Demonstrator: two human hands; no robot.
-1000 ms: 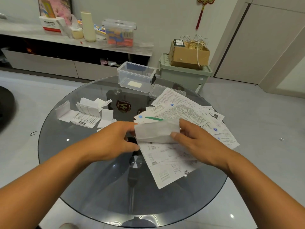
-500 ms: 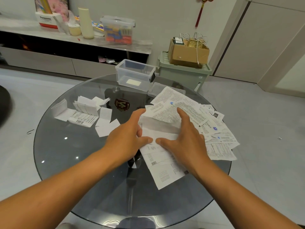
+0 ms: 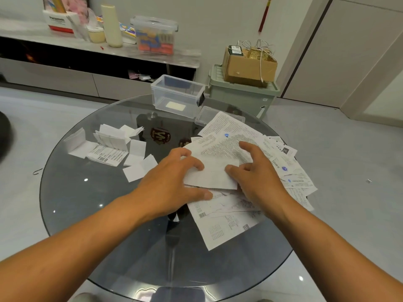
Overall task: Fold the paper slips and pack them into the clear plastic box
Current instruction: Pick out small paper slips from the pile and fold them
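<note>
Since a moment ago, we have brought both hands lower, flattening the folded white paper slip (image 3: 212,174) onto the pile of printed receipts (image 3: 229,212) on the round dark glass surface (image 3: 87,192). Our left hand (image 3: 172,184) presses its left edge, thumb stretched under the near edge, fingers bent on top. Our right hand (image 3: 259,177) rests spread fingers on its right side. Farther left lie already folded white slips (image 3: 111,147). Beyond, the clear plastic box (image 3: 177,95) stands open, its clear lid (image 3: 209,115) just beside it.
</note>
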